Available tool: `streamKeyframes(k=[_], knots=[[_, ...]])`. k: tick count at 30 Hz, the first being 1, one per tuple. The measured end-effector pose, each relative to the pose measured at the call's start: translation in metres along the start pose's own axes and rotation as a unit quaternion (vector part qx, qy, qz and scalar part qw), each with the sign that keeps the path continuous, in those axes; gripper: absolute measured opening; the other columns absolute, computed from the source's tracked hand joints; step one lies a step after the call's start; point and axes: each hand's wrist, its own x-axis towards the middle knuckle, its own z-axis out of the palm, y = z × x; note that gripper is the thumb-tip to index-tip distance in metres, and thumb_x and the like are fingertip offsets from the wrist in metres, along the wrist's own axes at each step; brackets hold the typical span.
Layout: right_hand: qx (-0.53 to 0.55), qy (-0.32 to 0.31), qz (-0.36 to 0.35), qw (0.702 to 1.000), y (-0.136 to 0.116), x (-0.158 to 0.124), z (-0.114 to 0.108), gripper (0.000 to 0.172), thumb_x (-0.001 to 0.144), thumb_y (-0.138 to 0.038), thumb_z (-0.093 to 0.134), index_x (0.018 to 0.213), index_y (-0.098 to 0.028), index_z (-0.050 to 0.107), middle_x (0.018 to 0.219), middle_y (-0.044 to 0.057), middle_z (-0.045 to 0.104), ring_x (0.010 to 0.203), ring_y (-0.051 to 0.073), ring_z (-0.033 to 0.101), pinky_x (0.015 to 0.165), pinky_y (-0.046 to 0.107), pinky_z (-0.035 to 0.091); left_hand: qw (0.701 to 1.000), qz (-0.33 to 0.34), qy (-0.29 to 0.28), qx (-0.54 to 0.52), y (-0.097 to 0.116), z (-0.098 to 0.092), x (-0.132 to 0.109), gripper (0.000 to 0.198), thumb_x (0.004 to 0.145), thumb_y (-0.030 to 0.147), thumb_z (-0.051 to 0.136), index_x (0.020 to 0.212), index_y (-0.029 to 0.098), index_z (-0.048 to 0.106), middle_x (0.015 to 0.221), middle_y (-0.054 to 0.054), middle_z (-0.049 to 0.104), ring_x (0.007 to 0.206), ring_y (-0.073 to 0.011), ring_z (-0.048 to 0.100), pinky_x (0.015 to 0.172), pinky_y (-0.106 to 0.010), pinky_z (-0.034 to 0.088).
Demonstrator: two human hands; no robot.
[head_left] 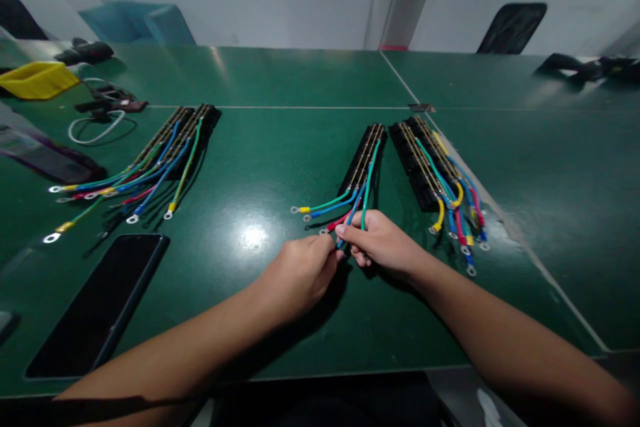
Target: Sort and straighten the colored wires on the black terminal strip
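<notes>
In front of me lies a black terminal block [364, 157] with green, blue and red wires running toward me. My right hand [383, 240] pinches a blue wire [355, 205] from this block between thumb and fingers. Close against it, my left hand [305, 273] is closed at the lower end of that same wire, whose tip is hidden by the fingers. A green wire [369, 180] passes down by my right fingers. Left of the hands, a green wire with a yellow-sleeved ring terminal [303, 209] and a blue one [315, 215] lie loose, near a red-sleeved ring terminal [333, 225].
More wired terminal blocks [417, 163] lie to the right, others [183, 137] to the left. A phone [97, 307] rests at the front left of the green table [260, 147]. Behind it are a white cable [95, 140], a yellow object [40, 80] and a clear plastic-looking package [47, 150].
</notes>
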Motion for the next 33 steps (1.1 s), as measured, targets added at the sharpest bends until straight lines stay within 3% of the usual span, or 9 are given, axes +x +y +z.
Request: streamKeyframes(k=[7, 13, 19, 24, 33], knots=[[-0.008, -0.003, -0.01, 1.0, 0.0014, 0.001, -0.0004, 0.025, 0.087, -0.034, 0.055, 0.077, -0.011, 0.059, 0.044, -0.005, 0.048, 0.034, 0.005, 0.043, 0.034, 0.015, 0.032, 1.0, 0.002, 0.019, 0.007, -0.0032, 0.0011, -0.0009, 0.015, 0.091, 0.025, 0.052, 0.079, 0.017, 0.053, 0.067, 0.001, 0.058, 0.06, -0.0117, 0.056, 0.056, -0.022, 0.039], [-0.009, 0.005, 0.007, 1.0, -0.0011, 0.0006, 0.0002, 0.023, 0.088, -0.032, 0.054, 0.08, -0.011, 0.06, 0.045, -0.006, 0.048, 0.034, 0.005, 0.043, 0.034, 0.015, 0.033, 1.0, 0.01, -0.01, 0.025, -0.0009, -0.0022, 0.0002, 0.019, 0.095, 0.022, 0.042, 0.08, 0.016, 0.052, 0.07, -0.001, 0.06, 0.062, -0.013, 0.057, 0.058, -0.024, 0.041], [-0.008, 0.002, 0.001, 1.0, -0.0012, 0.0008, 0.0, 0.023, 0.088, -0.031, 0.054, 0.077, -0.011, 0.059, 0.044, -0.005, 0.048, 0.034, 0.005, 0.043, 0.033, 0.014, 0.032, 1.0, 0.01, 0.0, 0.014, -0.0006, -0.0016, 0.0008, 0.017, 0.093, 0.025, 0.047, 0.079, 0.016, 0.052, 0.071, -0.001, 0.06, 0.062, -0.0133, 0.058, 0.058, -0.024, 0.042], [-0.002, -0.001, 0.001, 1.0, 0.0002, 0.0009, -0.0003, 0.022, 0.087, -0.032, 0.055, 0.082, -0.011, 0.061, 0.045, -0.006, 0.048, 0.034, 0.005, 0.044, 0.033, 0.015, 0.032, 1.0, 0.015, -0.005, 0.004, -0.0009, 0.0001, 0.0005, 0.018, 0.095, 0.021, 0.04, 0.082, 0.016, 0.052, 0.074, -0.002, 0.062, 0.064, -0.0129, 0.058, 0.06, -0.024, 0.043], [0.0, 0.0, -0.004, 1.0, -0.0009, 0.0002, -0.0006, 0.024, 0.086, -0.033, 0.056, 0.073, -0.012, 0.058, 0.044, -0.005, 0.049, 0.034, 0.005, 0.043, 0.034, 0.014, 0.032, 0.999, -0.015, 0.022, -0.022, -0.0001, 0.0001, -0.0003, 0.016, 0.089, 0.028, 0.054, 0.078, 0.016, 0.053, 0.061, 0.002, 0.055, 0.051, -0.0094, 0.049, 0.052, -0.021, 0.034]])
